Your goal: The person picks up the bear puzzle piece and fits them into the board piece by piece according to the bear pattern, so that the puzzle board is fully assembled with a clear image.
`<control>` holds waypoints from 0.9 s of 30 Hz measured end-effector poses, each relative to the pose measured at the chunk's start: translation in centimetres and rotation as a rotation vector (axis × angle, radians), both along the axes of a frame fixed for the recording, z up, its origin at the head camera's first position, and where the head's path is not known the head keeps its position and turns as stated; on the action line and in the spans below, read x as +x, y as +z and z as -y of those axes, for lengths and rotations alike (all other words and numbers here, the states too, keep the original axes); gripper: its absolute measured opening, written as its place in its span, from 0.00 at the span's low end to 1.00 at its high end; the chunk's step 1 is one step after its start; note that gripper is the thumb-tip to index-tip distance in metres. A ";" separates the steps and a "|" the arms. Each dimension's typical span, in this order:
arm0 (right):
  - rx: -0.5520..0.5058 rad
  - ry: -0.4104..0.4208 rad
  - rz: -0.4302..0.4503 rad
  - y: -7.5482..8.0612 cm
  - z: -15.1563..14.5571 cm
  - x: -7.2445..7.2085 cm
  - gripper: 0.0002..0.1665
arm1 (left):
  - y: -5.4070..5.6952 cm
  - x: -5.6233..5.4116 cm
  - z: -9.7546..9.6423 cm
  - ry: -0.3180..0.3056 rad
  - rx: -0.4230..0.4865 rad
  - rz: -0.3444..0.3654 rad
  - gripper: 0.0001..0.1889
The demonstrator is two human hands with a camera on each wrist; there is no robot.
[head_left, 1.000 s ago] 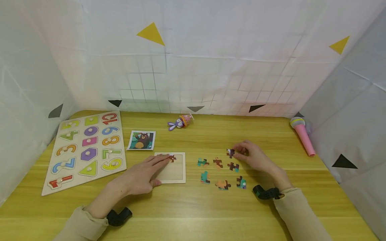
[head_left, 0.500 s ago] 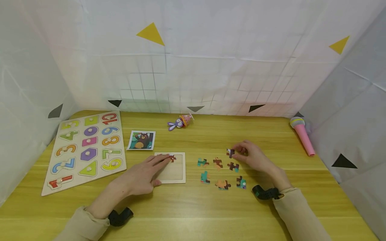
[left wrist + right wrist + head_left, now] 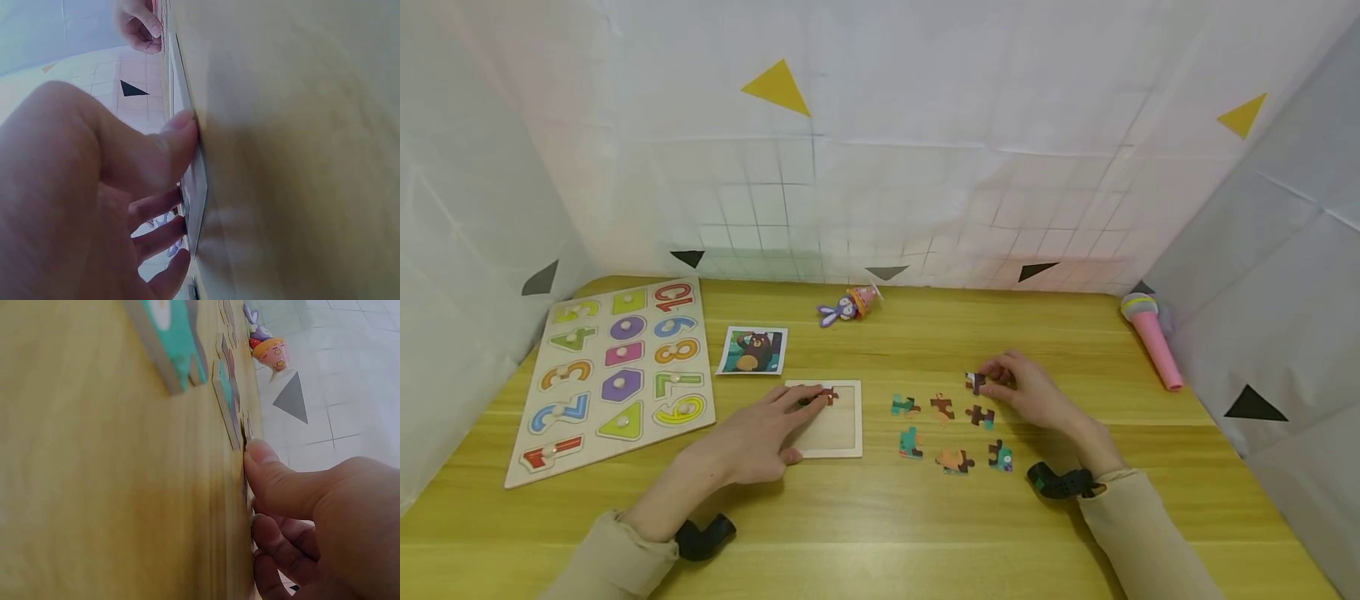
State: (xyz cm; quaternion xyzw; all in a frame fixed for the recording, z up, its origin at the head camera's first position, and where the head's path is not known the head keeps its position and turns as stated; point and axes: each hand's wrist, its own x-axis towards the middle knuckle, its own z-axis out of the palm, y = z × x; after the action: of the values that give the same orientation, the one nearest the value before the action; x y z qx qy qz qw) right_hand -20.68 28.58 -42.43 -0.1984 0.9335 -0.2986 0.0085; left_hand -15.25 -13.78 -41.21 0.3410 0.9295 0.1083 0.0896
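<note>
Left hand (image 3: pixel 748 437) lies across the left edge of the tray (image 3: pixel 858 421), fingers extended; right hand (image 3: pixel 1030 392) pinches a puzzle piece (image 3: pixel 973 382) by its edge, wide tabletop (image 3: pixel 1097 354) stretching to the microphone (image 3: pixel 1156 343).

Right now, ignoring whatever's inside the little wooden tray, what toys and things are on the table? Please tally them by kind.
Wooden tray: 1
Puzzle pieces, counting the one at the right hand: 7
Number board: 1
Picture card: 1
Rabbit toy: 1
Microphone: 1
Total: 12

place: screened tabletop booth (image 3: pixel 1285 275) | wood-grain table (image 3: pixel 880 521) | patterned white sheeting (image 3: pixel 940 100) on three sides
</note>
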 end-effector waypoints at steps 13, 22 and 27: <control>-0.010 -0.013 0.006 0.0 0.1 0.1 0.12 | 0.1 -0.1 0.0 0.027 0.036 0.067 0.40; -0.050 -0.048 0.032 0.2 0.1 0.1 0.13 | 0.0 -0.2 0.0 0.004 0.040 0.065 0.41; -0.061 -0.067 0.038 0.4 0.3 0.2 0.13 | -0.1 -0.2 0.0 -0.004 0.043 0.062 0.41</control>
State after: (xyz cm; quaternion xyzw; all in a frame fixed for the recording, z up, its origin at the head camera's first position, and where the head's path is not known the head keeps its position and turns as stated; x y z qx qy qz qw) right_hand -20.52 28.33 -42.03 -0.1615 0.9297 -0.3308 0.0100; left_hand -15.42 -13.79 -41.28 0.3413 0.9230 0.1384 0.1114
